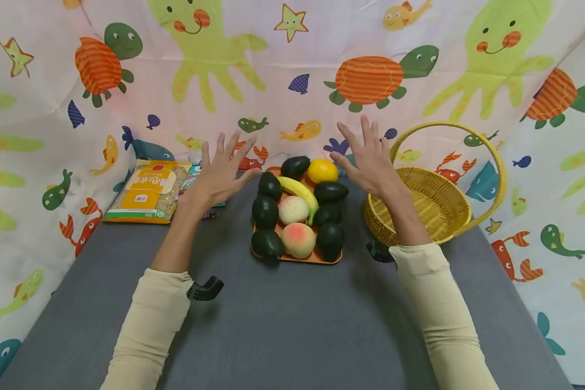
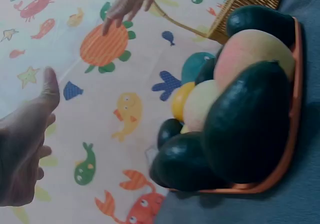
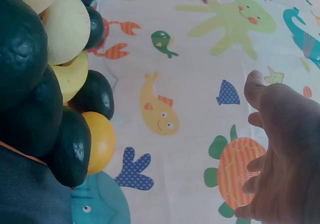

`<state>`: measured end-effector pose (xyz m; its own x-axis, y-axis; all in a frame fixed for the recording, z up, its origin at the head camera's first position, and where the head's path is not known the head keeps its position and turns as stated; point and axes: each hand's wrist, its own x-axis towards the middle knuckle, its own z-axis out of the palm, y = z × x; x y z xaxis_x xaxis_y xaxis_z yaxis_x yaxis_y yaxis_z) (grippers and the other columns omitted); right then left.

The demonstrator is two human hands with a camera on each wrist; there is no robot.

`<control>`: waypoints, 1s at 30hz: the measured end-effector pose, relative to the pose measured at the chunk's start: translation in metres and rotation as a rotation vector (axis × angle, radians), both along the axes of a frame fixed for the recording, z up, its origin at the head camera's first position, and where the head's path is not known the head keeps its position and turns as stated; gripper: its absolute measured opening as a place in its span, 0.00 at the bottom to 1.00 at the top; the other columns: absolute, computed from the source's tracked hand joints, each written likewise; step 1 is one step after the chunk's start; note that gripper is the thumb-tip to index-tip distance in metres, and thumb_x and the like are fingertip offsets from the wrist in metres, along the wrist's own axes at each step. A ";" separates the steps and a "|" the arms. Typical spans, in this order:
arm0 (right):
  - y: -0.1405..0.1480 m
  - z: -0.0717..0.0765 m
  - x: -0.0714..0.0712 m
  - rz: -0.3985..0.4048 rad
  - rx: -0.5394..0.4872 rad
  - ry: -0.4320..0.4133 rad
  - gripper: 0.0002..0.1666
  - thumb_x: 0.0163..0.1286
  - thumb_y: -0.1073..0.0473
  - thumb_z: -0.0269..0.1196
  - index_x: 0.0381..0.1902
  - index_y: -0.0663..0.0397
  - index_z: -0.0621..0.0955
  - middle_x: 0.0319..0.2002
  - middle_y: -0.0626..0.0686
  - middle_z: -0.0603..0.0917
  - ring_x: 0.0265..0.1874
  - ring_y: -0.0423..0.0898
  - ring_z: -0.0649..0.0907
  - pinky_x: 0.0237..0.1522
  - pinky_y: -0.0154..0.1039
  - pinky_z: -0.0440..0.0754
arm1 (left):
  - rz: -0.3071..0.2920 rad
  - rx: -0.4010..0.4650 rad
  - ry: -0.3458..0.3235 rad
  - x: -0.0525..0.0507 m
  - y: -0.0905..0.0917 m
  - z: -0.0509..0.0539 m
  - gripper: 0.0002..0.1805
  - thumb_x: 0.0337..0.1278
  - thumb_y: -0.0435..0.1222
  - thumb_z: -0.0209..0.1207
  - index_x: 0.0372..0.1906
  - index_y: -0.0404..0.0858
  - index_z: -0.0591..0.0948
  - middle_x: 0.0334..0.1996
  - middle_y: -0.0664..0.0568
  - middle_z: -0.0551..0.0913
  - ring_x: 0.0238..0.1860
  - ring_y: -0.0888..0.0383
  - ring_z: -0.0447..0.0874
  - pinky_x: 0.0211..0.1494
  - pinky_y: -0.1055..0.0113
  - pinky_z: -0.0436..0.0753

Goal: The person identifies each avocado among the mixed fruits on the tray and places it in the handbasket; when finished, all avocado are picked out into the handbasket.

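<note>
Both hands are raised with fingers spread, holding nothing. My left hand (image 1: 220, 172) is up to the left of an orange tray (image 1: 292, 260) of fruit, and my right hand (image 1: 369, 160) is up to its right, in front of the wicker basket's near-left side. Dark green avocados (image 1: 267, 244) line both sides of the tray. Between them lie two peaches (image 1: 298, 240), a yellow banana (image 1: 299, 194) and, at the back, a yellow lemon (image 1: 323, 171). In the left wrist view the fruit tray (image 2: 298, 79) is apart from the hand (image 2: 22, 149); likewise the right wrist view shows fruit apart from the hand (image 3: 287, 139).
A yellow wicker basket (image 1: 463, 216) with a tall handle stands at the right. Back left lies an orange and clear bag of grain (image 1: 146, 190), with another colourful packet (image 1: 191, 176) partly behind my left arm. A patterned sea-animal cloth (image 1: 292, 59) hangs around the grey table (image 1: 292, 325).
</note>
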<state>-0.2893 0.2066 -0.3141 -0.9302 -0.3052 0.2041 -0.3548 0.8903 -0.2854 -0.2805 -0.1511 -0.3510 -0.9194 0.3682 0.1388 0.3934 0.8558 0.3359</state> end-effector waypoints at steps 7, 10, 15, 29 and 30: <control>0.001 0.003 0.010 0.019 -0.057 -0.051 0.44 0.80 0.30 0.48 0.86 0.30 0.48 0.86 0.60 0.36 0.85 0.69 0.45 0.80 0.77 0.47 | -0.018 0.164 -0.195 0.008 -0.012 -0.034 0.55 0.63 0.75 0.48 0.86 0.59 0.42 0.86 0.45 0.49 0.86 0.35 0.46 0.84 0.26 0.44; 0.005 0.003 0.016 0.027 -0.109 -0.094 0.43 0.81 0.36 0.53 0.85 0.36 0.52 0.86 0.63 0.42 0.83 0.71 0.53 0.77 0.78 0.57 | -0.045 0.208 -0.300 0.012 -0.018 -0.047 0.54 0.66 0.64 0.60 0.86 0.49 0.47 0.83 0.38 0.59 0.82 0.36 0.59 0.81 0.30 0.62; 0.010 0.002 0.025 0.046 -0.162 -0.102 0.39 0.82 0.44 0.56 0.82 0.52 0.61 0.81 0.67 0.57 0.78 0.69 0.63 0.76 0.72 0.65 | -0.090 0.165 -0.457 0.016 -0.020 -0.062 0.47 0.66 0.52 0.66 0.80 0.33 0.60 0.68 0.30 0.77 0.66 0.36 0.80 0.69 0.40 0.81; 0.012 -0.009 0.049 0.200 -0.111 -0.219 0.27 0.81 0.51 0.59 0.69 0.61 0.76 0.66 0.65 0.81 0.56 0.62 0.88 0.59 0.60 0.87 | -0.026 0.399 -0.885 -0.004 -0.001 -0.084 0.18 0.69 0.32 0.62 0.58 0.25 0.79 0.47 0.37 0.89 0.39 0.56 0.92 0.48 0.61 0.93; 0.012 -0.010 0.050 0.202 -0.105 -0.221 0.26 0.80 0.52 0.60 0.68 0.61 0.77 0.65 0.65 0.82 0.56 0.61 0.88 0.59 0.60 0.87 | -0.022 0.421 -0.892 -0.004 0.000 -0.086 0.15 0.69 0.31 0.62 0.54 0.25 0.80 0.44 0.38 0.89 0.37 0.56 0.91 0.47 0.61 0.94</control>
